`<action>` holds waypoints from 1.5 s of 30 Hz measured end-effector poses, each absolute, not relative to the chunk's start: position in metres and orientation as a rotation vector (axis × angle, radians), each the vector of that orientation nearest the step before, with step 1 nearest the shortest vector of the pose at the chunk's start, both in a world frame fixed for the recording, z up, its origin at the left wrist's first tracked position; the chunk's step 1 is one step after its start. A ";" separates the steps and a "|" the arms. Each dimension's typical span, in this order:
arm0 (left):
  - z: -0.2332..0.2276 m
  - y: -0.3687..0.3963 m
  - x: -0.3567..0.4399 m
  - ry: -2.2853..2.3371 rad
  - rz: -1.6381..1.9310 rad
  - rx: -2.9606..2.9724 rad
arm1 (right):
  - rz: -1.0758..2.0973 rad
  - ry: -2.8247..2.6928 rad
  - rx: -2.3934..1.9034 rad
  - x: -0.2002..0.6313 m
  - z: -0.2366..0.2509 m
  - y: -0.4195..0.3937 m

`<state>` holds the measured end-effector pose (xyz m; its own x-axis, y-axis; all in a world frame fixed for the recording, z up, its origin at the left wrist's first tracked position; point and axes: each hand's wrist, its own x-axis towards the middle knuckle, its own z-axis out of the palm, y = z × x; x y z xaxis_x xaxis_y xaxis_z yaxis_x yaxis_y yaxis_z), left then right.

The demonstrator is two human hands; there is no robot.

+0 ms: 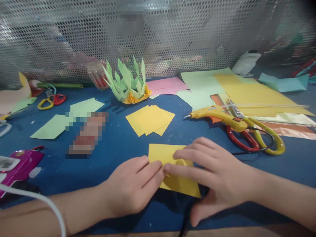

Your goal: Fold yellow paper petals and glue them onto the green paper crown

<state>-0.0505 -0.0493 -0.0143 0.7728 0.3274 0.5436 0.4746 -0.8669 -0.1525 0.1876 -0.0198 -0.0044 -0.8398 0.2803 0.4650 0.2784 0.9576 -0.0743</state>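
A square sheet of yellow paper [154, 152] is under my hands near the table's front edge, with part of it curled up in the middle. My left hand [137, 184] has its fingers together, gripping the sheet at its left side; the thumb is hidden. My right hand [214, 174] lies over the right part of the sheet, fingers spread and thumb stretched away, the index fingertip meeting the left fingertips. Just behind is a small fanned stack of yellow paper squares [148, 120]. Farther back stands a ring of folded green paper points with orange pieces [128, 84].
A yellow glue gun [217, 115] lies at right across large scissors [278, 141], its black cord trailing. Green paper squares [53, 126], small scissors [59, 98] and a magenta package [19, 164] are at left. Green sheets [202, 82], yellow sheets [261, 92] and pink paper [168, 85] lie behind.
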 end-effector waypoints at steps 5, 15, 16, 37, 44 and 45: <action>-0.011 -0.048 -0.050 -0.935 -0.922 -2.869 | 0.040 -2.510 -0.723 0.189 -0.009 -0.020; -0.004 -0.036 -0.050 -1.077 -1.508 -2.574 | 0.437 -2.597 -0.909 0.191 -0.013 -0.017; -0.003 -0.037 -0.051 -1.029 -1.472 -2.609 | 0.566 -2.637 -0.749 0.189 -0.009 -0.021; -0.012 -0.030 -0.051 -1.456 -1.498 -2.606 | 0.808 -2.467 -0.747 0.189 -0.020 -0.014; -0.015 -0.029 -0.051 -1.673 -1.585 -2.549 | 0.823 -2.553 -0.826 0.184 -0.014 -0.012; -0.015 -0.029 -0.051 -1.693 -1.586 -2.558 | 0.811 -2.577 -0.842 0.183 -0.013 -0.012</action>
<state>-0.0514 -0.0290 -0.0147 0.1193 0.8498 0.5135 0.5678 -0.4827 0.6668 0.1825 -0.0119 -0.0129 -0.7789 0.6168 0.1130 0.4409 0.6668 -0.6008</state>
